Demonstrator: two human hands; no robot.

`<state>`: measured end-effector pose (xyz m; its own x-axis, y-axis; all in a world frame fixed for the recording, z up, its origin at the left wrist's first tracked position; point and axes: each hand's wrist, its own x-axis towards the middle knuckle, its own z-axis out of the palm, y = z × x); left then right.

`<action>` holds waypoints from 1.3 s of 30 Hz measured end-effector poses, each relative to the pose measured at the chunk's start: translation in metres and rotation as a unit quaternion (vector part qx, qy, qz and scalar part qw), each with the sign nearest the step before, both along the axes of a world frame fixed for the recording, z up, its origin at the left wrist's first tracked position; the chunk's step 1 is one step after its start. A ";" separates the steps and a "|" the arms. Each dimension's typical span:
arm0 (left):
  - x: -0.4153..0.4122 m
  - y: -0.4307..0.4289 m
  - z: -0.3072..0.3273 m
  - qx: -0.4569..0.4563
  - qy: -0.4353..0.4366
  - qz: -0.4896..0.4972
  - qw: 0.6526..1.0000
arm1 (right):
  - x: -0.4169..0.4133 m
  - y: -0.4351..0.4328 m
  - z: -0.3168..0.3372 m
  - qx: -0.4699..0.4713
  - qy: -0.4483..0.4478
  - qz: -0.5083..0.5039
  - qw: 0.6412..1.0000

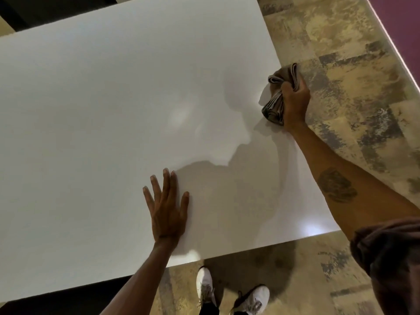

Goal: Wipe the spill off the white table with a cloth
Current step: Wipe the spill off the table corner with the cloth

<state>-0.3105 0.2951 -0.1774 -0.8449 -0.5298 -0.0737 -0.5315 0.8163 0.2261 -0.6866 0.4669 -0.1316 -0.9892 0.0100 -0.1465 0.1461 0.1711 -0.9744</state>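
Note:
The white table [102, 110] fills most of the view. My right hand [295, 101] grips a bunched brown-grey cloth [276, 103] at the table's right edge, with part of the cloth hanging past the edge over the floor. My left hand [168, 205] lies flat on the tabletop near the front edge, fingers spread and holding nothing. I cannot make out any spill on the glossy surface; only shadows and light reflections show.
Mottled tan and grey floor [352, 87] lies to the right of and in front of the table. My white shoes [229, 294] stand just in front of the table's near edge. A purple wall [400, 30] runs along the far right.

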 end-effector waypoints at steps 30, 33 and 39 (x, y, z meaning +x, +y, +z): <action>0.003 0.004 0.003 0.073 0.100 0.059 0.991 | 0.138 -0.125 -0.014 0.059 0.000 0.372 0.926; 0.005 0.004 0.002 0.082 0.132 0.057 0.986 | 0.157 -0.128 -0.014 0.085 0.009 0.388 0.918; 0.011 -0.004 0.000 0.104 0.154 0.072 0.980 | 0.202 -0.124 -0.012 0.105 0.026 0.418 0.902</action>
<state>-0.2991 0.2914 -0.1771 -0.7618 -0.6455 0.0547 -0.5176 0.6573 0.5477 -0.4850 0.3430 -0.1435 -0.6700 -0.7200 -0.1811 -0.1648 0.3821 -0.9093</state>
